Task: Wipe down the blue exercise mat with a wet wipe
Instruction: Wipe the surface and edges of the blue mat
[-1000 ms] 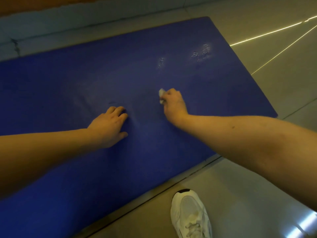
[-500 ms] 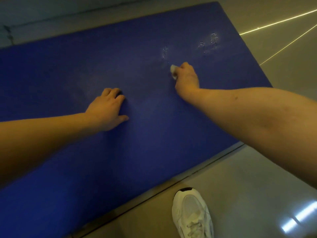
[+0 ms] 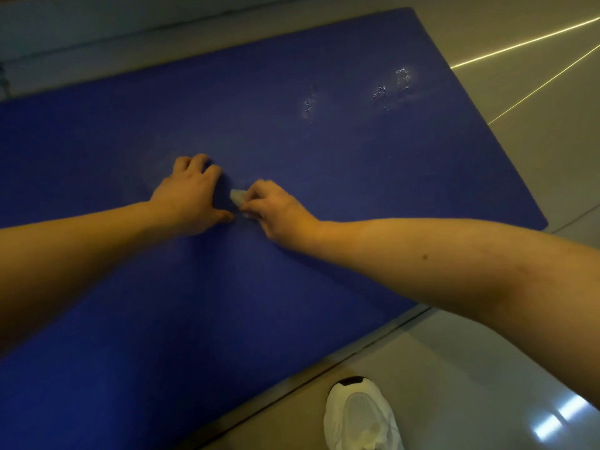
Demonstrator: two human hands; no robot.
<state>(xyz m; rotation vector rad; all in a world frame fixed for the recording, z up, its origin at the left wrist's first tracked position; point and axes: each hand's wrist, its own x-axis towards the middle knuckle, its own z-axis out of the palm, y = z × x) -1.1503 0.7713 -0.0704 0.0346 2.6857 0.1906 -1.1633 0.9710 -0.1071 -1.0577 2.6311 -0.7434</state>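
The blue exercise mat (image 3: 324, 177) lies flat on the floor and fills most of the view. My right hand (image 3: 276, 207) grips a small crumpled white wet wipe (image 3: 238, 197) and presses it onto the mat near the middle. My left hand (image 3: 191, 193) rests palm down on the mat just left of the wipe, its thumb close to my right hand. Wet shiny droplets (image 3: 394, 84) and another wet patch (image 3: 308, 105) sit on the mat farther toward the far right.
Pale tiled floor (image 3: 487, 368) surrounds the mat on the right and near side. My white sneaker (image 3: 360, 417) stands on the floor beside the mat's near edge. A wall base (image 3: 130, 24) runs along the mat's far side.
My right hand has pulled the wipe back from the wet spots toward me and to the left, ending beside my left hand. The left hand has stayed on the mat.
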